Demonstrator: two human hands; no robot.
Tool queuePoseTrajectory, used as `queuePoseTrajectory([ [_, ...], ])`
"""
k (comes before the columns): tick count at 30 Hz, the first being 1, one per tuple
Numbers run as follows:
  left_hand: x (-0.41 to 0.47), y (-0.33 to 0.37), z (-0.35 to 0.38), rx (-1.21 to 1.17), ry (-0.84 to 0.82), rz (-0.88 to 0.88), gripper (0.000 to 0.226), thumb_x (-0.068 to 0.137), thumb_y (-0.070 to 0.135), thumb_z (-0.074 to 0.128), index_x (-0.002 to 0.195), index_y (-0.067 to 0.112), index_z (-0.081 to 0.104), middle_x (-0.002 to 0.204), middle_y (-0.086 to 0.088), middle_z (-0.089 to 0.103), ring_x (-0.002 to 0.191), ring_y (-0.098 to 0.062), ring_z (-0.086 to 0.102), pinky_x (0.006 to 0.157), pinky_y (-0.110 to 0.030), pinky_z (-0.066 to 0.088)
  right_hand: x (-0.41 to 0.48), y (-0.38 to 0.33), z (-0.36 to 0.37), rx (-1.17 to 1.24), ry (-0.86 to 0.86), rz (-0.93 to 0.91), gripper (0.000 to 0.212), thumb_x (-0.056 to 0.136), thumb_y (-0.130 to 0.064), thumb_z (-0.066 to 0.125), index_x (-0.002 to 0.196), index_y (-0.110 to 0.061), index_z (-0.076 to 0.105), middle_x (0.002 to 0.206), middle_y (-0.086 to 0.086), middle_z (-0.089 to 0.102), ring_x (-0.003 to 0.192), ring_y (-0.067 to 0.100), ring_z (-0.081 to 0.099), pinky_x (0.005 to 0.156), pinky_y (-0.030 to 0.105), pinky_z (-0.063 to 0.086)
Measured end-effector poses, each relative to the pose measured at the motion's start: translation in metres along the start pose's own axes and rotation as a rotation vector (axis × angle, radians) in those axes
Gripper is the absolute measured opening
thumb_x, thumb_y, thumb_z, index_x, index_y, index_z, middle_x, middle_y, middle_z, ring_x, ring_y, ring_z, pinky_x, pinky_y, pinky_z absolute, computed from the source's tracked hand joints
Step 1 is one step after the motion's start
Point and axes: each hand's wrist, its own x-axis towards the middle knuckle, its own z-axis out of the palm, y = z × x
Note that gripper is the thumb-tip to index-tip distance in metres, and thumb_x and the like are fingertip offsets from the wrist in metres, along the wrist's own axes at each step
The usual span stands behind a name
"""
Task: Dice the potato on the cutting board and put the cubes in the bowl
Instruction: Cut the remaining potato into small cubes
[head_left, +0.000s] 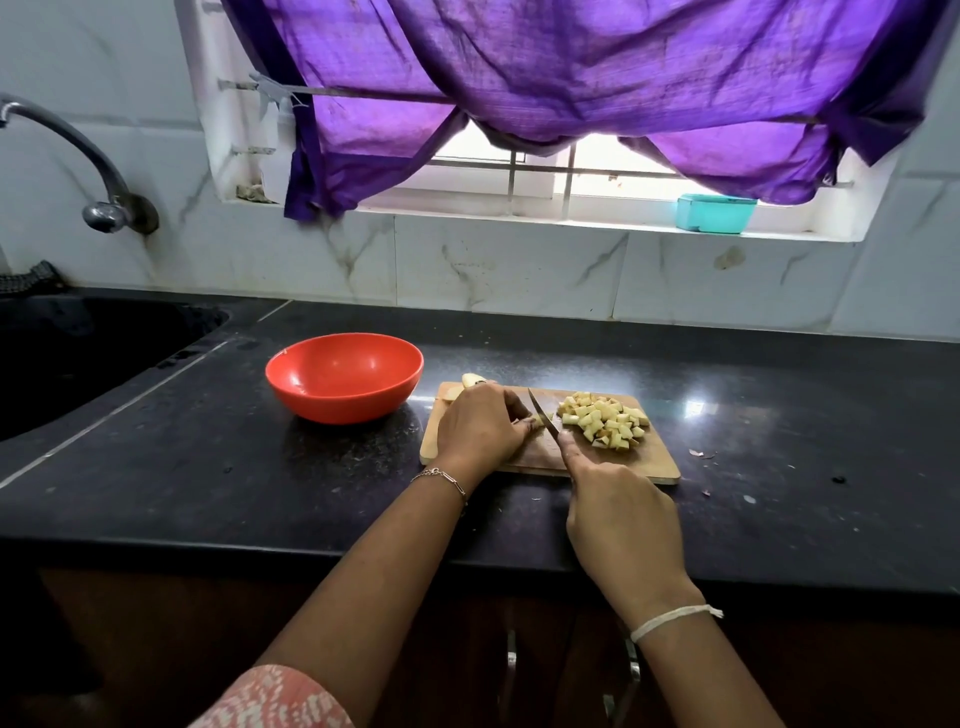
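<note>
Right hand (623, 519) wrapped round knife (544, 415) handle, blade angled down onto cutting board (660, 462). Left hand (478, 428) curled, fingertips pinning potato piece (539, 422), mostly hidden. Cube pile (605, 421) right of blade. Red bowl (343, 402) on tabletop (234, 467), far-left of board.

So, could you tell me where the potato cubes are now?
In the head view, the potato cubes lie heaped on the right part of the cutting board, just right of the knife.

Red bowl (344, 376), pale yellow cubes (605, 420), black counter (779, 441), purple curtain (571, 67)
</note>
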Motion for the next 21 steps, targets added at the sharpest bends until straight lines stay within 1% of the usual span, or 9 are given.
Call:
queuePoseTrajectory([
  [3, -0.001, 0.001, 0.0, 0.016, -0.001, 0.002, 0.026, 0.081, 0.047, 0.071, 0.095, 0.026, 0.075, 0.102, 0.004, 0.068, 0.094, -0.017, 0.063, 0.082, -0.033, 0.052, 0.003, -0.004, -0.002, -0.07, -0.013, -0.031, 0.062, 0.097, -0.011, 0.038, 0.152, -0.032, 0.02, 0.104, -0.001, 0.065, 0.094, 0.02, 0.064, 0.069, 0.031, 0.048],
  [6, -0.001, 0.001, 0.001, 0.042, 0.014, -0.002, 0.024, 0.083, 0.046, 0.069, 0.096, 0.026, 0.074, 0.101, 0.004, 0.07, 0.095, -0.017, 0.064, 0.08, -0.03, 0.051, 0.008, -0.008, -0.003, -0.1, -0.037, -0.065, 0.06, 0.097, -0.008, 0.037, 0.152, -0.027, 0.022, 0.104, 0.0, 0.066, 0.095, 0.021, 0.064, 0.07, 0.031, 0.047],
  [9, -0.001, 0.0, 0.002, 0.059, 0.017, -0.01, 0.023, 0.083, 0.046, 0.069, 0.096, 0.028, 0.074, 0.1, 0.005, 0.069, 0.095, -0.016, 0.063, 0.078, -0.028, 0.049, 0.013, -0.009, -0.003, -0.096, -0.057, -0.072, 0.056, 0.097, -0.007, 0.037, 0.15, -0.024, 0.029, 0.105, 0.001, 0.065, 0.096, 0.021, 0.064, 0.071, 0.031, 0.047],
  [12, -0.002, 0.001, 0.0, 0.044, 0.016, -0.003, 0.022, 0.082, 0.047, 0.07, 0.094, 0.029, 0.074, 0.097, 0.008, 0.07, 0.092, -0.014, 0.064, 0.075, -0.025, 0.048, 0.016, -0.01, -0.002, -0.101, -0.069, -0.057, 0.057, 0.096, -0.007, 0.038, 0.15, -0.025, 0.03, 0.109, 0.001, 0.065, 0.1, 0.022, 0.064, 0.073, 0.031, 0.049],
  [16, -0.005, 0.002, -0.001, 0.016, 0.013, -0.018, 0.022, 0.082, 0.047, 0.07, 0.094, 0.03, 0.075, 0.095, 0.008, 0.073, 0.09, -0.012, 0.065, 0.076, -0.025, 0.051, 0.016, -0.01, 0.0, -0.086, -0.065, -0.04, 0.059, 0.096, -0.007, 0.038, 0.151, -0.027, 0.027, 0.108, 0.001, 0.066, 0.098, 0.021, 0.064, 0.072, 0.031, 0.048],
  [19, -0.006, 0.003, -0.001, -0.012, 0.006, -0.024, 0.019, 0.082, 0.041, 0.071, 0.095, 0.028, 0.076, 0.095, 0.008, 0.073, 0.091, -0.011, 0.066, 0.076, -0.024, 0.051, 0.012, -0.008, -0.002, -0.061, -0.068, 0.002, 0.062, 0.094, -0.01, 0.041, 0.151, -0.029, 0.025, 0.109, 0.001, 0.065, 0.099, 0.021, 0.064, 0.072, 0.031, 0.048],
  [21, -0.007, 0.003, -0.003, -0.026, 0.004, -0.025, 0.019, 0.082, 0.038, 0.07, 0.096, 0.027, 0.076, 0.096, 0.007, 0.074, 0.092, -0.011, 0.066, 0.077, -0.024, 0.051, 0.008, -0.007, -0.004, -0.043, -0.069, 0.041, 0.064, 0.093, -0.012, 0.042, 0.152, -0.03, 0.023, 0.107, 0.001, 0.065, 0.097, 0.022, 0.064, 0.069, 0.03, 0.047],
])
